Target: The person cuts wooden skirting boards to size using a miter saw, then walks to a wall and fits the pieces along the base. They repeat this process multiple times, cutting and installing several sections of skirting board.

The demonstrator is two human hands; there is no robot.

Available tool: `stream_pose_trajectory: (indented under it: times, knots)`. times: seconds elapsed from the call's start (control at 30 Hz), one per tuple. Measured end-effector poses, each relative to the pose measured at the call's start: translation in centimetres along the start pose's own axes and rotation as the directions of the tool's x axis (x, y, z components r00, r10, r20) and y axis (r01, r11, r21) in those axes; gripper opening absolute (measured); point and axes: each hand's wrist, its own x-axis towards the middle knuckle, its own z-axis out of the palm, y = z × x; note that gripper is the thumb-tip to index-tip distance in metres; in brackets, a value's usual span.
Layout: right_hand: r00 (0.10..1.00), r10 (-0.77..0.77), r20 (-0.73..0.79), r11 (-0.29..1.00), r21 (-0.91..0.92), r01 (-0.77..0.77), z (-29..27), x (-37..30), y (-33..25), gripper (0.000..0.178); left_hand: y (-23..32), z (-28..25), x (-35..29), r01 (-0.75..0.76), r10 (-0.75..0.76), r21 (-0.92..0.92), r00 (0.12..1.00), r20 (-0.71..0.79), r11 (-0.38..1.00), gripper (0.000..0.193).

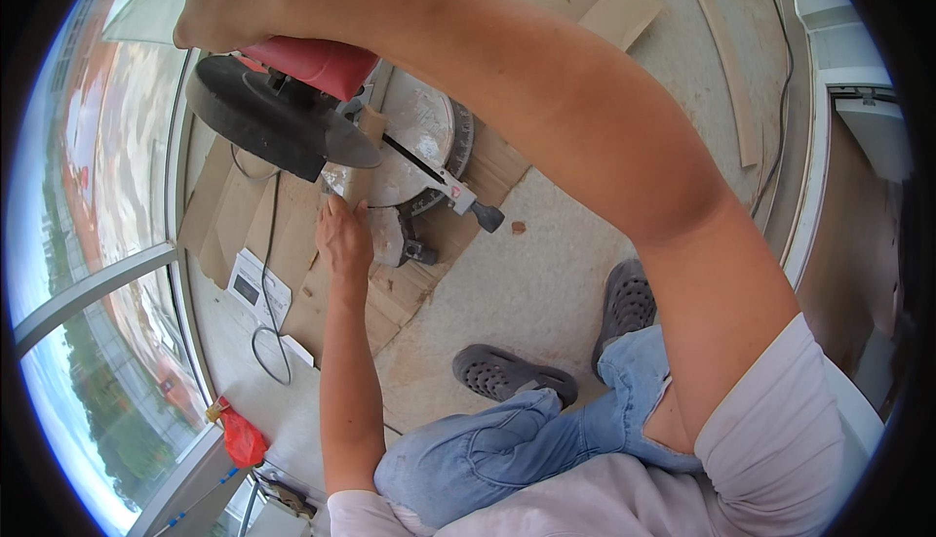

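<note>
A miter saw with a red housing (317,64), a black blade guard (249,118) and a round metal table (414,113) stands on the floor at the upper left. My left hand (344,235) grips the near end of a light strip of wood (359,182), thumb on one side and fingers on the other. That strip lies across the saw table, passing beside the round blade (349,145). Over the red housing reaches my right arm, with my right hand (219,5) at its far left side. The fingers of that hand are hidden, and so is whatever they touch.
Flattened cardboard (258,215) lies under the saw. A black cord (273,264) loops beside a white printed sheet (259,283). Glass windows (107,196) line the left. My shoes (512,373) are near the saw. A long wooden strip (726,69) lies at the right; a red bag (242,437) sits lower left.
</note>
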Motion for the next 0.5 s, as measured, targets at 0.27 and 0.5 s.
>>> stream_pose_trajectory:
  times: [0.27,0.5]
  knots:
    - [0.999,-0.014,-0.047,0.999,0.038,0.015,-0.8,-1.1,1.1,0.036,0.5,0.3,0.1,-0.006,0.006,-0.006,1.0,-0.017,1.0,0.027]
    - [0.99,-0.062,-0.123,0.988,0.132,0.078,-0.2,-2.7,1.3,0.038,0.3,-0.3,-0.3,-0.007,0.007,-0.011,1.0,-0.014,1.0,0.026]
